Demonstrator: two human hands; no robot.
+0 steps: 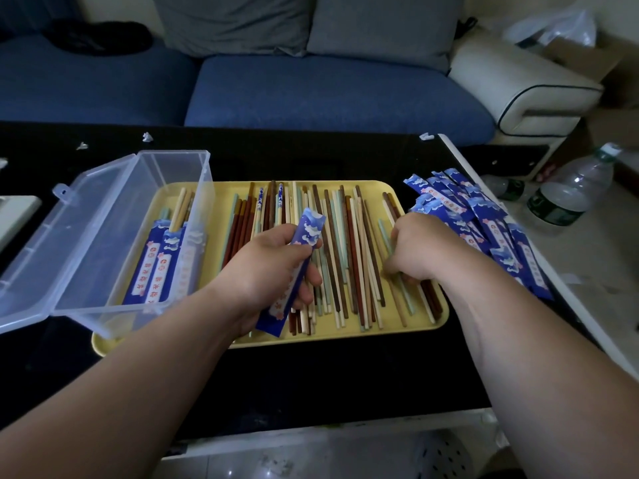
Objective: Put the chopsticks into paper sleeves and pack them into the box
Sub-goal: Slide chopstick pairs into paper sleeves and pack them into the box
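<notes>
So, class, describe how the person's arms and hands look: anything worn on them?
The left forearm and right forearm are bare, no sleeves in view. The left hand and right hand wear no gloves; no ring, watch or bracelet shows.

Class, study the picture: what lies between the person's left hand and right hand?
Loose chopsticks, brown, cream and pale green, lie on the yellow tray between the left hand and right hand; the head view shows it.

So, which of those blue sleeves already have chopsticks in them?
The sleeves in the box: chopsticks poke from their tops. The sleeve in the left hand and the pile at right look empty.
</notes>
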